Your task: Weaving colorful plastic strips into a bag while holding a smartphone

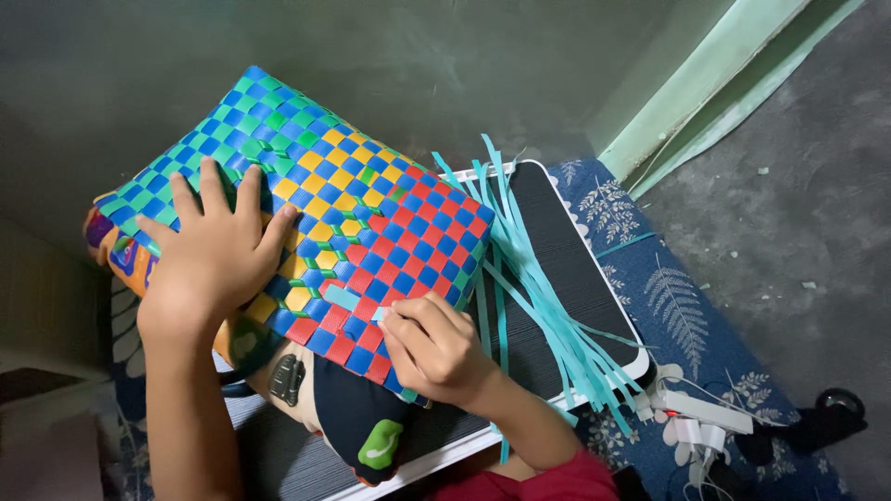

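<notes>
Woven panel [325,186] long axis upper-left to lower-right; right hand [436,348] fingers pinched on teal strip [357,304].

Left hand [215,252] splayed flat, right hand [436,345] pinching.

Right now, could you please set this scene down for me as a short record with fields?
Left hand: left hand lies flat, fingers spread, on the woven panel
Right hand: right hand pinches a teal strip end at the panel's lower edge
Panel: checked weave of blue, green, yellow and red strips, tilted
Loose strips: teal strips fan out from the panel's right side
Underneath: dark ribbed board with a white rim
Beside it: blue fern-print cloth
</notes>
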